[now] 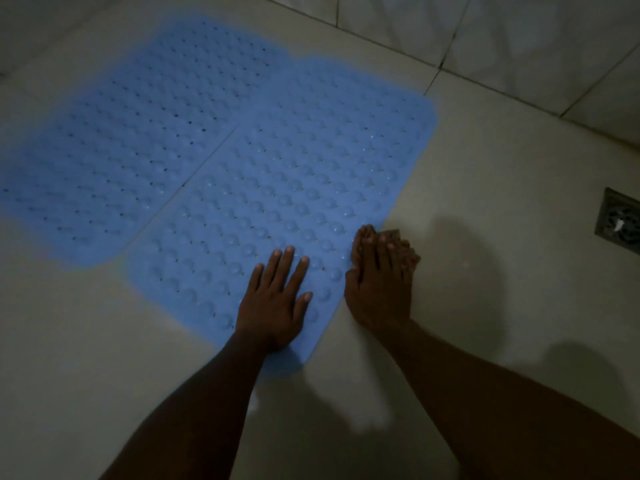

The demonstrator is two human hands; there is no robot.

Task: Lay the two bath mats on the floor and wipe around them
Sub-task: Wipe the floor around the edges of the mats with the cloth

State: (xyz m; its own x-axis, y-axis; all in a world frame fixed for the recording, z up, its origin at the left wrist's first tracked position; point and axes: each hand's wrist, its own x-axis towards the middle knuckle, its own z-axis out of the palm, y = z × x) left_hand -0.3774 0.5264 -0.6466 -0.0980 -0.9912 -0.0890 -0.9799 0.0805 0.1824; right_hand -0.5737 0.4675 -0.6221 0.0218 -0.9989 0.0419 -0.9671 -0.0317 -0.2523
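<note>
Two blue bubbled bath mats lie flat side by side on the pale tiled floor. The near mat (284,188) slightly overlaps the far mat (131,133) along their shared edge. My left hand (273,303) rests flat, fingers spread, on the near mat's front corner. My right hand (377,282) presses a small brownish cloth (407,249) onto the floor just beside that mat's right edge; most of the cloth is hidden under the fingers.
A square metal floor drain (620,220) sits at the right edge. A tiled wall (519,39) rises behind the mats at the top right. Bare floor tile (485,168) stretches between the mat and the drain. The light is dim.
</note>
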